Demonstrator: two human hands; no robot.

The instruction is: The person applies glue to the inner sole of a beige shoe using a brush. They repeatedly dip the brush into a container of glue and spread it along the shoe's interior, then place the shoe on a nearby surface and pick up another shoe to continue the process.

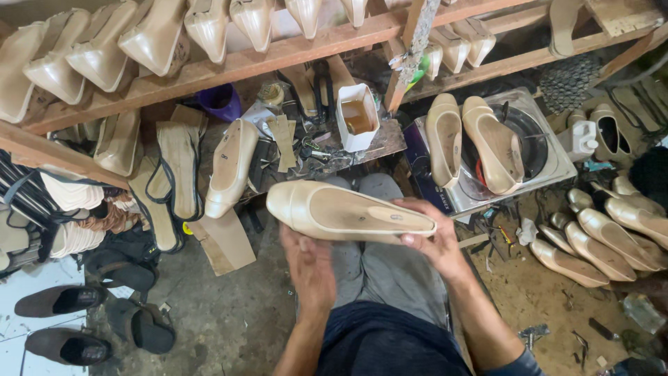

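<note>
Head view: two hands (left (pixel 309 268), right (pixel 435 240)) hold one beige shoe (pixel 348 211).

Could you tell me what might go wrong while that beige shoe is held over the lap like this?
The open white container of amber liquid stands close behind the beige shoe; a swing could tip it. The left hand and right hand grip only its underside and toe end, so it might slip.

Beige pointed shoe (pixel 348 212), sole up, lying sideways, held above lap
</note>
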